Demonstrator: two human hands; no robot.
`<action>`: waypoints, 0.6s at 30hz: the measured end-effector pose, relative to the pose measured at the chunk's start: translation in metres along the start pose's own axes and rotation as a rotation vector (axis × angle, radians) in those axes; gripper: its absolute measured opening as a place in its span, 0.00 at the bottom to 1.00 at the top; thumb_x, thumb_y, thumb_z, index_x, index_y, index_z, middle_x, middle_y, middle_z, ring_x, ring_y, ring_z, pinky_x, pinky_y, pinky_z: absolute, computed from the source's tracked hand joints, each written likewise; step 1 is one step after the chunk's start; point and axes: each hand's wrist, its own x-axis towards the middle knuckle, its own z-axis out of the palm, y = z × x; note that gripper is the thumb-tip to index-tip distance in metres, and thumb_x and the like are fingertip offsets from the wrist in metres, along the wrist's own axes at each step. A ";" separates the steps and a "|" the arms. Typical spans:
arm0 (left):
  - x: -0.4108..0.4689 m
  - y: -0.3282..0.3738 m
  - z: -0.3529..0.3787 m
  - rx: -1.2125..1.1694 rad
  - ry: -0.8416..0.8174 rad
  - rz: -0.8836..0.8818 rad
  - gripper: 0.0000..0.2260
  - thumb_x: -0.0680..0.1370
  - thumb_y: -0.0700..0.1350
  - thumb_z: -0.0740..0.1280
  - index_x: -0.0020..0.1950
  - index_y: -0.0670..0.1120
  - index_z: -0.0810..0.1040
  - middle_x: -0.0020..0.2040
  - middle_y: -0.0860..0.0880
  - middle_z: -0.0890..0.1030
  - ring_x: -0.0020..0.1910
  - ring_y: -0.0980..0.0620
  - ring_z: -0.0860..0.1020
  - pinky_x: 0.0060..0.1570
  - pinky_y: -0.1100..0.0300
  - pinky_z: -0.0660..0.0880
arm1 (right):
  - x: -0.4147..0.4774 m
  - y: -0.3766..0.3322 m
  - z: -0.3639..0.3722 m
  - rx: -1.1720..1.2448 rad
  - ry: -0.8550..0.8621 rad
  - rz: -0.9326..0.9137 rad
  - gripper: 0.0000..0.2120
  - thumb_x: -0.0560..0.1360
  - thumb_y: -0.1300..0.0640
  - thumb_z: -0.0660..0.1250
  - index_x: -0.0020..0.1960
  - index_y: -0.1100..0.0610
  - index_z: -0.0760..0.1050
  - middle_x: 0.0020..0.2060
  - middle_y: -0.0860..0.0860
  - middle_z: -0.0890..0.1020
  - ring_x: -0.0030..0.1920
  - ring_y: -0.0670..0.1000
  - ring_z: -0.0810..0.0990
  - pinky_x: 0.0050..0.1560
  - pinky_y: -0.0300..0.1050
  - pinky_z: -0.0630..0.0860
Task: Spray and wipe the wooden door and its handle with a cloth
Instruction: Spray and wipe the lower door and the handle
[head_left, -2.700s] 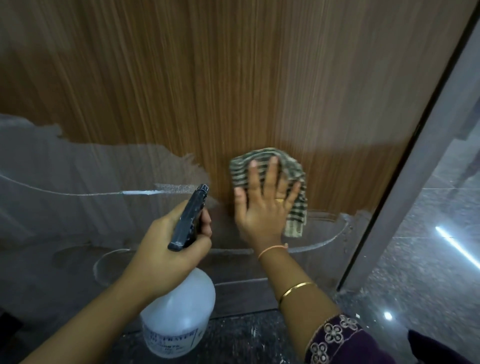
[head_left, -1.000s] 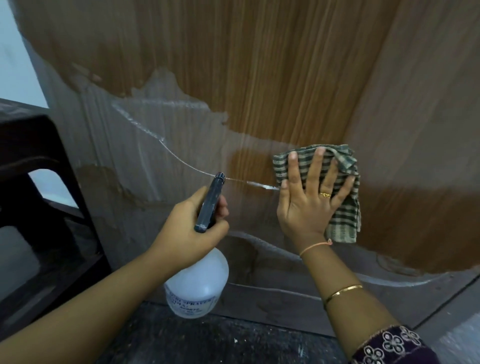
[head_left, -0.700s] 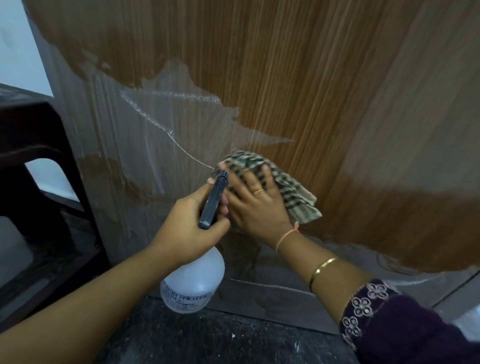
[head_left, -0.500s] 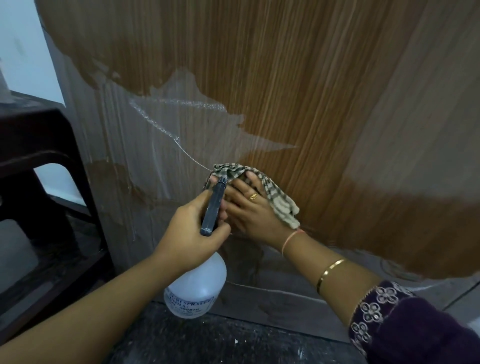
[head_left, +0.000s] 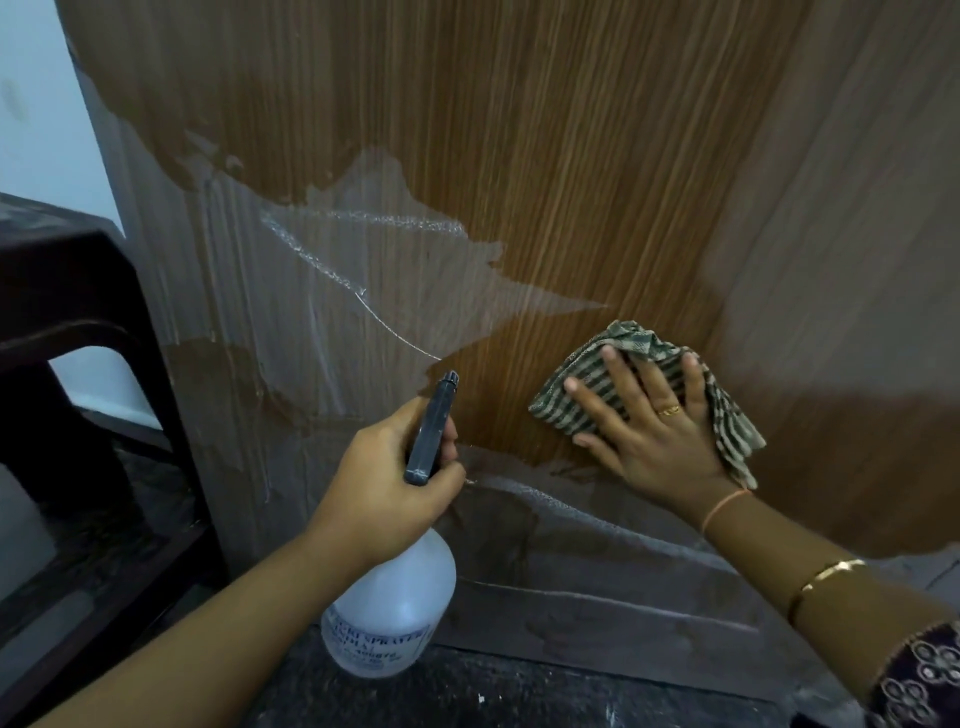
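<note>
Right hand (head_left: 652, 431) flat, fingers spread, pressing green-striped checked cloth (head_left: 592, 384) against brown wood-grain door (head_left: 571, 156); left hand (head_left: 384, 483) curled round translucent white spray bottle (head_left: 389, 608), dark trigger head (head_left: 434, 426) pointing at door.

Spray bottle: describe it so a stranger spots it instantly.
Find the wooden door filling the view. Low before it, the left hand grips the spray bottle. Unlike the striped cloth beside it, it has a translucent white body and dark nozzle.

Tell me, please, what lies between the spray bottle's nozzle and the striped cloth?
In the head view, only a bare stretch of the wooden door lies between the spray bottle's nozzle and the striped cloth.
</note>
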 end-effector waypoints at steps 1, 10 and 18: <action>0.000 -0.001 -0.001 0.012 -0.001 0.003 0.08 0.68 0.47 0.66 0.46 0.49 0.75 0.40 0.47 0.79 0.39 0.49 0.79 0.39 0.59 0.77 | 0.007 0.000 -0.001 0.010 0.007 -0.019 0.28 0.78 0.39 0.58 0.75 0.48 0.61 0.73 0.56 0.62 0.70 0.59 0.64 0.73 0.63 0.47; 0.012 0.010 -0.011 0.068 0.174 0.012 0.05 0.69 0.46 0.66 0.43 0.48 0.73 0.36 0.50 0.78 0.31 0.51 0.76 0.32 0.58 0.73 | 0.153 -0.049 -0.001 0.200 0.093 -0.202 0.24 0.79 0.44 0.57 0.72 0.50 0.68 0.71 0.57 0.68 0.73 0.59 0.63 0.72 0.61 0.44; 0.018 0.028 -0.013 0.094 0.339 0.038 0.05 0.73 0.38 0.67 0.44 0.46 0.73 0.34 0.45 0.76 0.33 0.46 0.75 0.35 0.52 0.73 | 0.178 -0.043 -0.006 0.225 0.092 -0.273 0.25 0.79 0.44 0.56 0.73 0.51 0.66 0.72 0.56 0.67 0.73 0.59 0.64 0.73 0.58 0.44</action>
